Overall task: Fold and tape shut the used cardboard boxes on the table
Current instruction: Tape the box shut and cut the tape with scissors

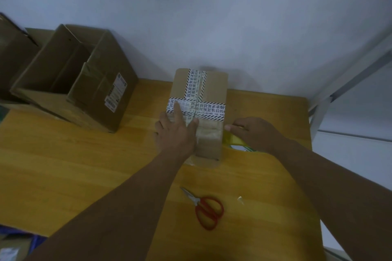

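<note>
Pressing flat with straight fingers, the left hand (176, 131) pins the small box (203, 91) on the table (84, 165), long axis running six to twelve o'clock. At its three o'clock, the right hand (252, 131) pinches a tape roll (235, 140).

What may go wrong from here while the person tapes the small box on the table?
1. The left hand presses flat on only the left half of the small box, so the right flap might lift and the tape wrinkle.
2. The right hand holds what looks like a yellow tape roll at the box's side, while the scissors lie nearer the person, between the forearms. Reaching for them probably frees one hand, and the strip may slacken.
</note>
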